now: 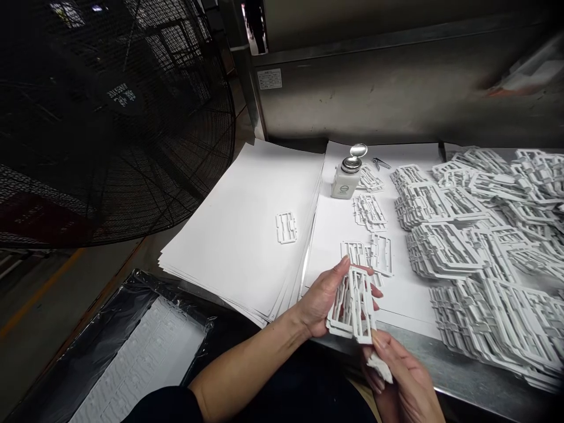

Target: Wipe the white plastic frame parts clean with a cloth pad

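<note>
Near the table's front edge, my left hand [321, 302] grips a few white plastic part frames [340, 320] with slim bars inside, thumb along the upper side and fingers behind. My right hand [408, 370] pinches the lower right corner of the front frame [363, 305] between thumb and finger. A crumpled white wad [379, 368], like cloth or tissue, is tucked in that same hand. Just beyond my left hand, more loose frames [382, 254] lie on the white paper. A single frame [286, 227] rests by itself on the left paper stack.
Large piles of frames [445, 249] fill the table's right side. A pump-top bottle [345, 181] with its lid raised and small nippers [381, 163] stand behind. White paper sheets [247, 235] cover the left. A big fan [118, 117] and a black-lined box [132, 282] flank the table.
</note>
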`<state>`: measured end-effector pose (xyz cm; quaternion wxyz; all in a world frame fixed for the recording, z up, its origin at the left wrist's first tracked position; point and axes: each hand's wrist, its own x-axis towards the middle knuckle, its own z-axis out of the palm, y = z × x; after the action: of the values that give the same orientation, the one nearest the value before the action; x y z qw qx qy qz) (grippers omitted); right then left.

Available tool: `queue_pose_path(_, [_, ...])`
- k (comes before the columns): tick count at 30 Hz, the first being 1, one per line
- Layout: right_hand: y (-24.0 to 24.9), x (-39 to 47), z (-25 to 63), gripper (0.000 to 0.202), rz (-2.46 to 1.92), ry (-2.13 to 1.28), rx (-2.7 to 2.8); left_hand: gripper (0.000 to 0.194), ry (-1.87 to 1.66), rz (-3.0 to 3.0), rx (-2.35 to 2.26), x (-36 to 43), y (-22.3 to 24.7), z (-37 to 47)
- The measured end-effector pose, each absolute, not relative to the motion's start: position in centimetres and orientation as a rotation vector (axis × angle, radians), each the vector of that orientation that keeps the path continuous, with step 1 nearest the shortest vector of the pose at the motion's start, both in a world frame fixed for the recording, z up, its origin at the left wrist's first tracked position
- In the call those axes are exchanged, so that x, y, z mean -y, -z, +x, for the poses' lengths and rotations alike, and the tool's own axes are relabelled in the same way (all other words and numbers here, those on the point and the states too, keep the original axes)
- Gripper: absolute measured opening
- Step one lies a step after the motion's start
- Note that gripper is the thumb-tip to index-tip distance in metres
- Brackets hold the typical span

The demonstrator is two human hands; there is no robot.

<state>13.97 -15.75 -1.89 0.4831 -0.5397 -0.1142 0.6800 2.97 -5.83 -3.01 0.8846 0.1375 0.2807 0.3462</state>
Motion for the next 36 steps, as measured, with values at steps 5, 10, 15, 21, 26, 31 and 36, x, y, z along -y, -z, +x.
queue_pose_path(5, [2.4, 15.6, 13.5, 0.032, -1.365, -1.639, 0.443, 0.053, -0.746, 0.343, -0.632, 6.1, 2.5, 2.8])
queue_pose_path(10, [2.3, 13.6, 15.8, 0.054, -1.888, -1.322, 0.954, 0.035, -0.871, 0.24, -0.768, 5.7, 2.2, 1.1])
queue_pose_path(15, [2.1, 9.3, 18.1, 0.058, -2.175, -0.939, 1.334, 0.036, -0.899, 0.267, -0.809, 5.0, 2.2, -0.3])
queue_pose_path(21, [2.6, 6.3, 16.7, 0.035, -2.219, -0.852, 1.39, 0.036, -0.865, 0.287, -0.852, 5.1, 2.3, 0.0])
queue_pose_path(26, [2.9, 6.9, 17.6, 0.033, -2.08, -1.001, 1.197, 0.034, -0.876, 0.303, -0.883, 5.2, 2.0, -0.2])
queue_pose_path(31, [3.6, 10.0, 18.5, 0.045, -1.8, -1.208, 0.836, 0.04, -0.863, 0.409, -0.964, 5.5, 2.1, 0.1])
queue_pose_path(36, [3.1, 12.5, 17.3, 0.042, -1.588, -1.361, 0.627, 0.035, -0.884, 0.543, -0.846, 6.1, 1.7, 0.8])
